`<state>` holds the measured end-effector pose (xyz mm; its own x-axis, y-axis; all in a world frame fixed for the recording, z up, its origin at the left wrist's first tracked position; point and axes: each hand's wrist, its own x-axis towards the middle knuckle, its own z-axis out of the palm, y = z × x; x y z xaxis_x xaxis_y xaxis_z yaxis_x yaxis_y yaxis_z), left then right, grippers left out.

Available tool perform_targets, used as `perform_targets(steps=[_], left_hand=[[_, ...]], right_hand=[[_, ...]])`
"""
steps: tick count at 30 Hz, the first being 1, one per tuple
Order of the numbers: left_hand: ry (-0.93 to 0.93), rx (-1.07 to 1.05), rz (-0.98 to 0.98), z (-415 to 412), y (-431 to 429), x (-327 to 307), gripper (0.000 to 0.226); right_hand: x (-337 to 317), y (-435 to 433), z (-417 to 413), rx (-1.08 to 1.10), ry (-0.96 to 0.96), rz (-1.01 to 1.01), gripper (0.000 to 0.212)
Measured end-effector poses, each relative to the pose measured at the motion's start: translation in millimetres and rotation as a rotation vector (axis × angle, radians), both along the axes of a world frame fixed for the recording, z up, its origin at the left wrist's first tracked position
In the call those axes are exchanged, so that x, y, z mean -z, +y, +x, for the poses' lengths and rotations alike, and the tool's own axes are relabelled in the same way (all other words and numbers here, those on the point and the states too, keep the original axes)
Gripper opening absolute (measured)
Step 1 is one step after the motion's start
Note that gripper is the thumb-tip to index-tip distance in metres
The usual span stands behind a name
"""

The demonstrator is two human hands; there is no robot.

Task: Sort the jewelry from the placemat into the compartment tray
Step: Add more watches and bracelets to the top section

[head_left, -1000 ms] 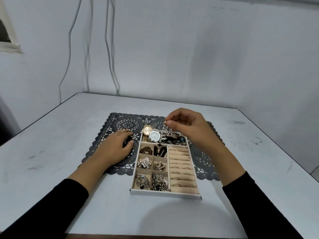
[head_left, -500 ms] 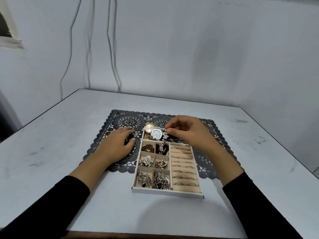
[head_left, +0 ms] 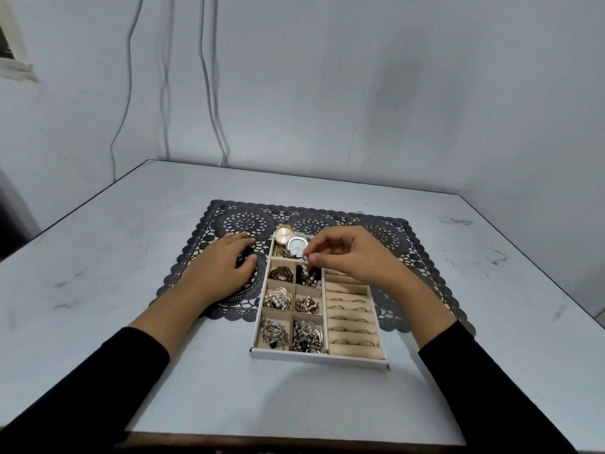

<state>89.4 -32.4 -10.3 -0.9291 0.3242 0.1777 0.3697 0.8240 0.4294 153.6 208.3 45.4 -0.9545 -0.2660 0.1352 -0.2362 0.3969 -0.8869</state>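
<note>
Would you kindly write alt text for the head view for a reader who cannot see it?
A person's right hand pinches a pearl strand that dangles into a small compartment of a white jewelry tray. The left hand rests on the dark lace placemat beside the tray. The tray holds two watches, brooches and rows of rings.

Matt, scuffed grey tabletop (head_left: pixel 131 257), dark lace-cut placemat (head_left: pixel 409 244) with a plastic look, shiny metal jewelry (head_left: pixel 276 299), beige matt-lined tray (head_left: pixel 314 357), glossy gold watch (head_left: pixel 283 234)
</note>
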Motion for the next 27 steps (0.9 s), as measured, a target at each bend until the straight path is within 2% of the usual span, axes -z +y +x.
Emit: perform_targets(steps=[8, 15, 21, 24, 27], left_hand=[[0.002, -0.003, -0.011, 0, 0, 0, 0.048], [0.001, -0.005, -0.015, 0, 0, 0, 0.048], [0.003, 0.000, -0.017, 1, 0, 0, 0.047], [0.002, -0.002, -0.018, 1, 0, -1, 0.047], [0.004, -0.002, -0.015, 2, 1, -2, 0.047]], right_hand=[[7, 4, -2, 0.124, 0.075, 0.098, 0.011], [7, 1, 0, 0.047, 0.086, 0.199, 0.013], [12, -7, -2, 0.073, 0.150, 0.328, 0.016], [12, -4, 0, 0.076, 0.125, 0.299, 0.019], [12, 2, 4, 0.095, 0.068, 0.154, 0.022]])
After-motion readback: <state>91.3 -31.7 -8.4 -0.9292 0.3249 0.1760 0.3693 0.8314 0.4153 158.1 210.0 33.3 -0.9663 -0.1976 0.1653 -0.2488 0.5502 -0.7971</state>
